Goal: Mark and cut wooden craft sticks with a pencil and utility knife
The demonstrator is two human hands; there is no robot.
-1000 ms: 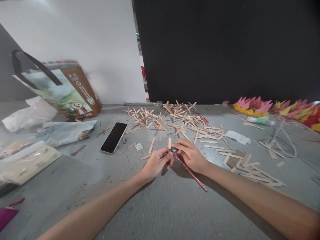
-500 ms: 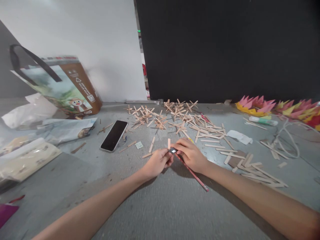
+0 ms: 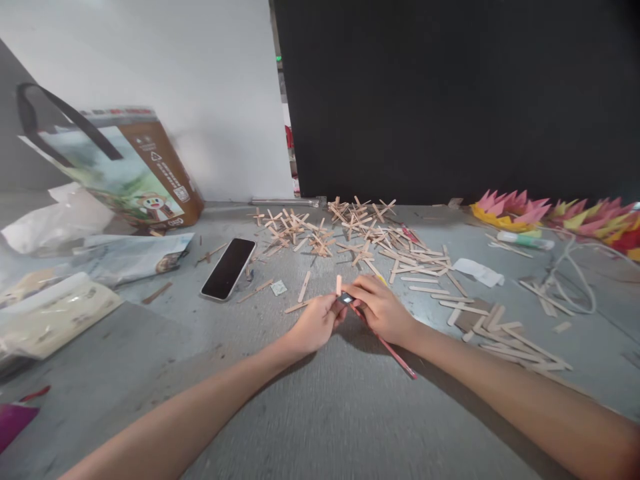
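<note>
My left hand and my right hand meet at the middle of the table, fingers closed. Between their fingertips is a small dark piece with a bright shiny patch; its kind is unclear. A wooden craft stick points up from my left fingertips, its lower end hidden. A red pencil slants out from under my right hand; whether that hand grips it or it lies on the table I cannot tell. Just beyond my left hand lies a loose craft stick.
Crossed sticks form a pile at the back, and loose sticks lie to the right. A phone and a printed bag are on the left. Paper crowns and a white cable sit at the far right.
The small dark piece has tilted slightly between my fingertips, and the upright stick leans a little differently. Both hands stay in nearly the same place.
</note>
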